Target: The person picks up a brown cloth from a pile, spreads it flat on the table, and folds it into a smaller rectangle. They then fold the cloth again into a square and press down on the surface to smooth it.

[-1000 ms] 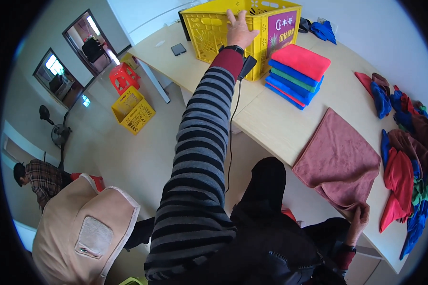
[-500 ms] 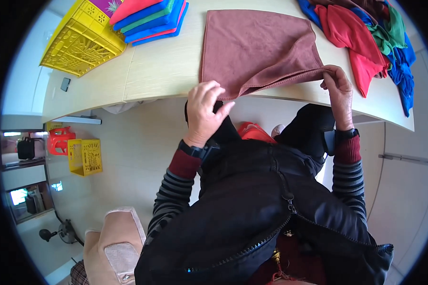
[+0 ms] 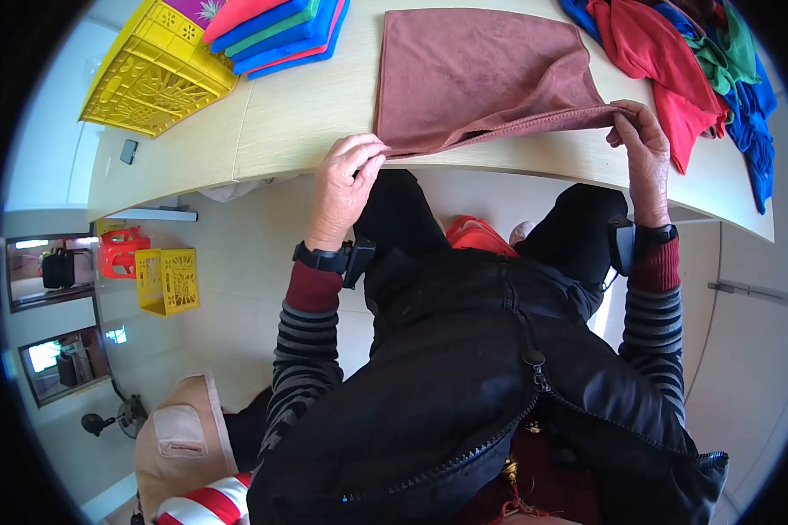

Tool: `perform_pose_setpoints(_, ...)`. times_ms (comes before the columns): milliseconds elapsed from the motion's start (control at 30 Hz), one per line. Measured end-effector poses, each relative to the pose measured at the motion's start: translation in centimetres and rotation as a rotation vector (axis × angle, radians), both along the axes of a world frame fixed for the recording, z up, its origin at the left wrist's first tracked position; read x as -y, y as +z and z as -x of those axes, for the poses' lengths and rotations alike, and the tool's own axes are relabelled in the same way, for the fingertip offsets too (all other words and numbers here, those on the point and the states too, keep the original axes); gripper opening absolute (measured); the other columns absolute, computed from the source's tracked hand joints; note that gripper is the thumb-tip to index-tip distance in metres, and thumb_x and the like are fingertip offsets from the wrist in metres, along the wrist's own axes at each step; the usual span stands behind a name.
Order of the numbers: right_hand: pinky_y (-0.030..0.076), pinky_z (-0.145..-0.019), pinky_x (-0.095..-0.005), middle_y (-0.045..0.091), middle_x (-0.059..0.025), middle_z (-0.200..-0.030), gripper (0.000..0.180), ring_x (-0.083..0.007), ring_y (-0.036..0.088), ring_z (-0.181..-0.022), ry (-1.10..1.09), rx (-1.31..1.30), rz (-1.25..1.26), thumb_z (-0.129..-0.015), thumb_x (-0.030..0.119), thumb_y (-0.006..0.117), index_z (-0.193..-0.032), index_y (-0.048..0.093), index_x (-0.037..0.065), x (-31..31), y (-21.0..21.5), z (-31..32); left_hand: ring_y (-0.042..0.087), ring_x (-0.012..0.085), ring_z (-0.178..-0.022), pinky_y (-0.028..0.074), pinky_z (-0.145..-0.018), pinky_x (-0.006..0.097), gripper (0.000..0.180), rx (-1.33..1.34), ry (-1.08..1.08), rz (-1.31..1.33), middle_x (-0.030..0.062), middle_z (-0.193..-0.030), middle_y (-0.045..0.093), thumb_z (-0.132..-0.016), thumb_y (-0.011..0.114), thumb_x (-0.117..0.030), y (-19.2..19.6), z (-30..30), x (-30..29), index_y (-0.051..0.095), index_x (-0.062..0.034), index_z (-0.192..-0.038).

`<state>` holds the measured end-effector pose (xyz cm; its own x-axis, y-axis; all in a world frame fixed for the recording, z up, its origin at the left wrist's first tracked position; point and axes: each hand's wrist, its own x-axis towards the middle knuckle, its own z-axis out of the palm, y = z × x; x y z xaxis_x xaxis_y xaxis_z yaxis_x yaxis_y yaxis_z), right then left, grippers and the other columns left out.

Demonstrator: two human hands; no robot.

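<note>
- Head view: a dusty-pink cloth [image 3: 481, 74] lies spread flat on the pale wooden table [image 3: 315, 122], its near edge lifted a little off the table's front rim.
- The left hand [image 3: 346, 179] is closed in a pinch on the cloth's near left corner, just over the table edge; a dark band sits on the wrist.
- The right hand [image 3: 643, 140] pinches the cloth's near right corner, fingers curled round the lifted hem.
- Left of the cloth, farther back on the table, is a stack of folded cloths [image 3: 276, 31] in red, blue and green.
- Left of that stack stands a yellow crate [image 3: 153, 79], with a small dark flat object [image 3: 129, 150] beside it.
- Right of the pink cloth lies a loose heap of cloths [image 3: 700, 61], red, green and blue, just beside the right hand.
</note>
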<state>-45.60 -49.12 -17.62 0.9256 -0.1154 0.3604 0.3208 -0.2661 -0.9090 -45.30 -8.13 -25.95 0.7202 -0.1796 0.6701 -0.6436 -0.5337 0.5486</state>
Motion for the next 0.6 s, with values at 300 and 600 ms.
perform_pose_setpoints(300,0.047,-0.074,-0.0226,0.064,-0.0006,-0.093,0.018,-0.0068,0.056,-0.078,-0.014,-0.034,-0.019,-0.102,0.012,0.059,-0.116,0.065,0.002,-0.1,0.0,0.4,0.068,0.0288,-0.083,0.055,-0.073,0.035,0.012,0.164,0.155,-0.056,0.0105,-0.098,0.067,-0.082,0.072,0.001,4.0,-1.9,-0.3,0.07,-0.0029,-0.094)
perform_pose_setpoints(600,0.047,-0.075,-0.0225,0.064,-0.0003,-0.092,0.018,-0.0068,0.056,-0.078,-0.015,-0.072,-0.049,-0.102,0.013,0.058,-0.115,0.065,0.003,-0.3,-0.2,1.0,0.067,0.028,-0.087,0.055,-0.075,0.038,0.012,0.078,0.084,-0.127,0.0097,-0.098,0.066,-0.08,0.074,0.0,0.3,0.2,0.2,0.071,-0.003,-0.092)
